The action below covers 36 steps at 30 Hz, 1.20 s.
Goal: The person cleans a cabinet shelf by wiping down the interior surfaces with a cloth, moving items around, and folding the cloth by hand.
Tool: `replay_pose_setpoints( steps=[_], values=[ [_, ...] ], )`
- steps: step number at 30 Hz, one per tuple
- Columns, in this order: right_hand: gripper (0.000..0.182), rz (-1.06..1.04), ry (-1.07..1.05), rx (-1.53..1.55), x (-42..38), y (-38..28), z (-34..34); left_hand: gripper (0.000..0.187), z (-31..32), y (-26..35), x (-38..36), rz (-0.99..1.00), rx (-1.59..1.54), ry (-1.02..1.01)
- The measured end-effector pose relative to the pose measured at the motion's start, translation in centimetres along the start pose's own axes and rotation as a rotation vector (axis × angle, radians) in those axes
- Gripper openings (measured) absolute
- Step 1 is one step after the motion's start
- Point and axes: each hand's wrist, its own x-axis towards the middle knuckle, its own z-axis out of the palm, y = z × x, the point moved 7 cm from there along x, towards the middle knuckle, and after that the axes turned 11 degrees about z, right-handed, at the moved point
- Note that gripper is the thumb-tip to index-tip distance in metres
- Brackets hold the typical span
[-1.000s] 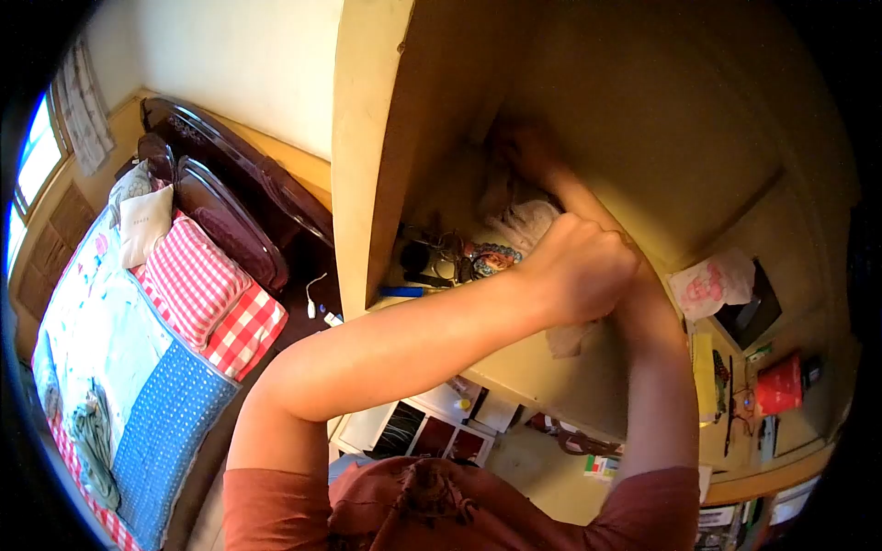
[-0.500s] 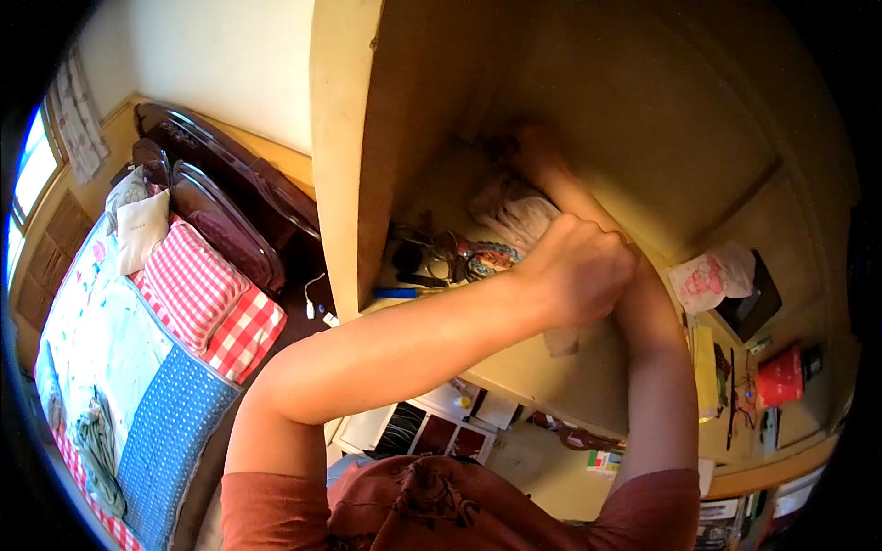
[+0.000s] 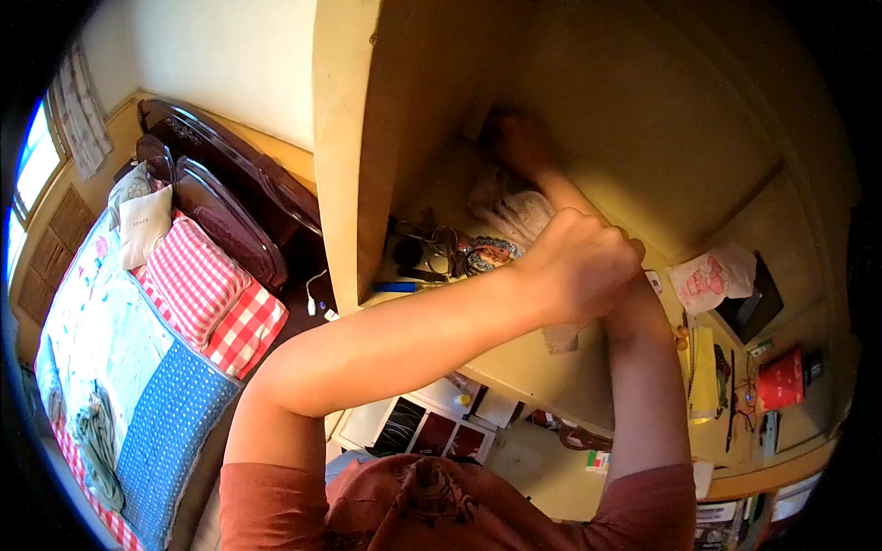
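My left hand (image 3: 588,266) is closed in a fist in front of my right forearm; what its fingers hold, if anything, is hidden. My right hand (image 3: 524,147) reaches into the dark back corner of a wooden shelf (image 3: 496,358), its fingers lost in shadow. Beneath it lies a pale crumpled cloth (image 3: 519,213), and a pale piece of fabric (image 3: 562,338) shows below my left fist. To the left of the cloth sit a colourful patterned item (image 3: 491,254), dark-framed glasses (image 3: 447,248) and a blue pen-like stick (image 3: 395,287).
A shelf side panel (image 3: 342,138) stands at the left. On the right are a white bag with a pink print (image 3: 712,278), a red container (image 3: 781,378) and a yellow item (image 3: 703,372). Farther left is a bed with a blue dotted blanket (image 3: 179,422).
My right hand has shifted slightly up and left, deeper into the shadowed corner. My left fist stays almost in place, and more small items show beside my right forearm.
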Motion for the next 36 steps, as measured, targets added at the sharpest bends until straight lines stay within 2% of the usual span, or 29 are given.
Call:
replay_pose_setpoints(
  steps=[1, 3, 4, 6, 10, 12, 13, 15, 16, 18, 22, 24, 28, 30, 34, 36],
  values=[
    [0.023, -0.004, 0.003, 0.0, 0.1, 0.2, -0.5, 0.011, 0.0, 0.0, 0.1, 0.001, 0.005, 0.002],
    [0.023, -0.155, -0.073, 0.024, -0.1, -0.2, -0.7, 0.011, 1.1, -0.3, 0.0, -0.053, 0.017, -0.177],
    [0.023, -0.157, -0.071, 0.024, -0.1, -0.2, -0.4, 0.011, 1.1, -0.2, 0.0, -0.053, 0.02, -0.177],
    [0.022, 0.079, -0.084, -0.055, 0.3, 1.4, 1.1, 0.013, 1.2, -0.2, -0.2, -0.045, 0.052, -0.2],
    [0.023, 0.056, -0.057, -0.108, 0.8, 3.1, 4.2, 0.013, 1.1, -0.2, -0.2, -0.027, 0.037, -0.158],
    [0.023, -0.002, 0.183, -0.039, 1.3, 4.2, 4.0, 0.013, 0.3, -0.1, 0.1, -0.034, 0.009, -0.062],
    [0.023, -0.004, 0.189, -0.043, 1.3, 4.3, 3.3, 0.013, 0.3, 0.0, 0.2, -0.028, 0.011, -0.059],
    [0.022, -0.053, 0.03, -0.037, 0.9, 2.1, 1.3, 0.012, 0.7, -0.2, 0.0, -0.052, 0.006, -0.092],
    [0.022, -0.059, 0.036, -0.034, 0.7, 1.3, 0.4, 0.012, 0.7, -0.3, 0.0, -0.051, 0.015, -0.091],
    [0.021, 0.018, -0.061, 0.005, 0.3, 0.9, 0.5, 0.012, 0.8, -0.2, -0.1, -0.03, 0.03, -0.101],
    [0.021, 0.108, -0.033, -0.017, 0.0, 1.7, 2.6, 0.012, 0.8, -0.2, -0.3, -0.049, 0.074, -0.144],
    [0.022, 0.062, -0.037, -0.06, -0.7, 1.3, 1.7, 0.013, -0.1, -0.2, 0.0, -0.048, 0.02, -0.054],
    [0.023, -0.041, -0.023, -0.129, 0.3, 0.1, 0.1, 0.013, 0.6, -0.1, 0.0, -0.021, 0.038, -0.052],
    [0.023, 0.054, -0.095, -0.026, 0.5, 1.0, 1.3, 0.013, 1.4, -0.2, 0.0, -0.021, 0.049, -0.15],
    [0.022, 0.127, -0.035, -0.13, 0.9, 3.0, 4.6, 0.012, 0.8, 0.0, -0.2, -0.055, 0.083, -0.126],
    [0.031, 0.161, -0.062, -0.124, 2.1, 4.3, 5.6, 0.011, 0.6, -0.3, 0.1, -0.074, 0.035, -0.121]
  ],
)
